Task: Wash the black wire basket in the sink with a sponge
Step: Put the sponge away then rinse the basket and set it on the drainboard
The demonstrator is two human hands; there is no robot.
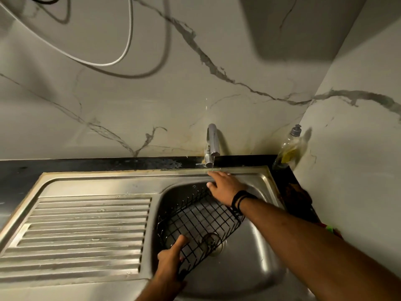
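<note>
The black wire basket [201, 222] lies tilted inside the steel sink bowl [249, 246], partly over the drain [211, 243]. My left hand [171, 260] grips the basket's near edge, index finger stretched along the wires. My right hand [224, 187] reaches over the basket's far end to the sink's back rim, fingers spread and empty, just below the faucet spout [212, 141]. A thin stream of water falls from the spout onto the rim by my fingertips. No sponge is visible.
A ribbed steel drainboard [82, 231] lies left of the bowl. A dish soap bottle [288, 148] stands in the back right corner on the black counter [86, 165]. Marble walls close the back and right. Cables hang on the wall above.
</note>
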